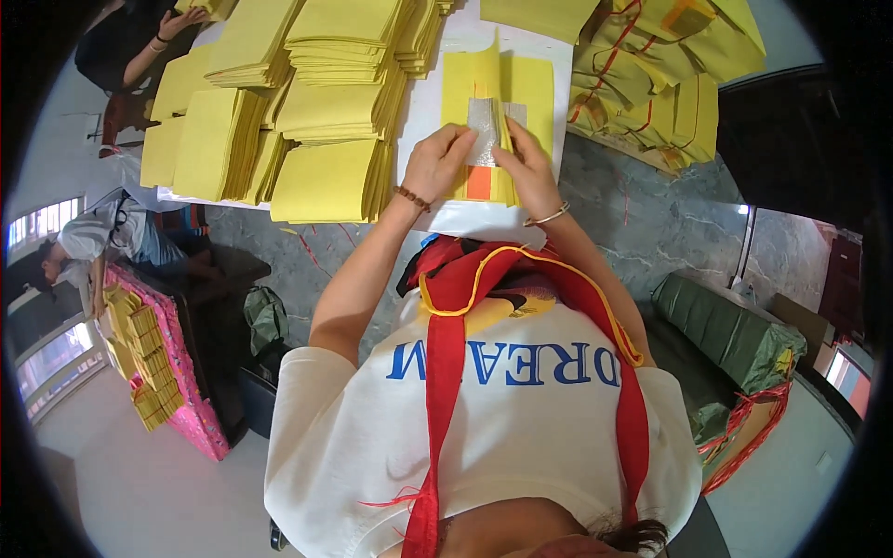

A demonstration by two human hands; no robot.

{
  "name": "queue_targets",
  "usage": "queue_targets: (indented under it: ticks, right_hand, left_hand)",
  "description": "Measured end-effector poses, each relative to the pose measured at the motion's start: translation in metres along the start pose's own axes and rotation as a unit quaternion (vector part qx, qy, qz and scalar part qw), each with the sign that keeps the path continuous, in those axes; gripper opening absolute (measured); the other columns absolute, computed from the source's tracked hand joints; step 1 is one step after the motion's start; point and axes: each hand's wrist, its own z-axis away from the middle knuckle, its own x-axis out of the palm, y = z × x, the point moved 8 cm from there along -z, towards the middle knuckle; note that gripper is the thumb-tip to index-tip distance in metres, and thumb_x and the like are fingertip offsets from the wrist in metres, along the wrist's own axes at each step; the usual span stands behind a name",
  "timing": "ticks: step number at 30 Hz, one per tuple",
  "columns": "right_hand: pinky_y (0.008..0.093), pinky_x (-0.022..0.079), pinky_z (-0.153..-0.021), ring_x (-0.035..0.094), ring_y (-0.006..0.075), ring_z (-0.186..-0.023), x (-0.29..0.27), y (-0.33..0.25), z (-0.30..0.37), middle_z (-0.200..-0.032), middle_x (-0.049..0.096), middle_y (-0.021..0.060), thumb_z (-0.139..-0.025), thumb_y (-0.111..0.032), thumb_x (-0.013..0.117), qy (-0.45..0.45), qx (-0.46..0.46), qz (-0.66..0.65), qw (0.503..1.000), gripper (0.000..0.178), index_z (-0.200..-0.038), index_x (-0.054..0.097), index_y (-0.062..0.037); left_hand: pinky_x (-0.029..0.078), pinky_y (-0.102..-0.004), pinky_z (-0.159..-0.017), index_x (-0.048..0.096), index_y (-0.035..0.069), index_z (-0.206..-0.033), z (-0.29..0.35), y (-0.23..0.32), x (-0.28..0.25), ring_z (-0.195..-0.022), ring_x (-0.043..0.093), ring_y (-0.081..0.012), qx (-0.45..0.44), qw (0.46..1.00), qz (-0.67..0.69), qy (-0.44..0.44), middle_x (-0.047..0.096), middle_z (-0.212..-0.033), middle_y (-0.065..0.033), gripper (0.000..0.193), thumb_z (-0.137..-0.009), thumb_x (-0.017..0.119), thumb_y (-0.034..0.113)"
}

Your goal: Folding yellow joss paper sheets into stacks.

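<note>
1. Left hand [435, 164] pressed down on the left part of a small stack of yellow paper sheets [535, 88], fingers together and curled onto the silver foil square [486, 130] at its middle.
2. Right hand [532, 167] laid on the same stack from the right, fingertips pinching the edge of the top sheet beside the foil, that sheet lifted and standing up in a fold.
3. Stack lying on a white sheet [428, 93] on the grey marble desk [633, 214], straight ahead of the chest; an orange patch [479, 182] showing below the foil, between the two hands.
4. Bead bracelet [412, 198] on the left wrist, thin bangle [547, 218] on the right.
5. Tall piles of yellow paper [279, 112] crowded to the left of the stack, just beside it.
6. Bundles tied with red string [651, 74] heaped to the right, farther back.
7. Another person's hand [181, 20] at the far left corner of the piles; a second person bent over a pink box of gold paper [158, 372] down on the left.
</note>
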Motion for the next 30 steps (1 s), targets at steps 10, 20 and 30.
queue_targets:
  ticks: [10, 20, 30]
  right_hand:
    - [0.0269, 0.035, -0.092, 0.043, 0.0176, -0.110, 0.005, -0.015, 0.005, -0.118, 0.044, 0.0125, -0.079, -0.010, 0.059, 0.005, -0.057, 0.106, 0.993, 0.054, -0.125, 0.035, 0.0029]
    - [0.0258, 0.039, -0.087, 0.048, 0.0131, -0.103, 0.001, 0.006, 0.007, -0.114, 0.049, 0.0070, -0.092, -0.028, 0.038, 0.034, 0.068, -0.232, 0.970, 0.044, -0.126, 0.037, -0.0007]
    - [0.0287, 0.046, -0.079, 0.055, 0.0147, -0.094, -0.003, 0.030, 0.005, -0.108, 0.055, 0.0075, -0.092, -0.026, 0.036, -0.004, 0.121, -0.395, 0.911, 0.036, -0.119, 0.043, -0.0023]
  left_hand:
    - [0.039, -0.0184, -0.048, 0.047, -0.001, -0.110, -0.026, 0.006, 0.036, -0.060, 0.049, -0.0064, -0.033, 0.949, 0.310, -0.036, 0.054, -0.076, -0.0025, 0.041, -0.078, 0.065, 0.019]
    - [0.037, -0.0179, -0.046, 0.051, 0.001, -0.105, -0.026, 0.007, 0.044, -0.056, 0.046, -0.0041, -0.059, 0.920, 0.385, -0.039, 0.056, -0.074, -0.0005, 0.031, -0.080, 0.062, 0.015]
    - [0.042, -0.0193, -0.055, 0.053, 0.002, -0.097, -0.034, -0.013, 0.039, -0.061, 0.052, -0.0064, -0.051, 0.947, 0.317, 0.011, 0.057, -0.075, -0.0019, 0.016, -0.083, 0.054, 0.010]
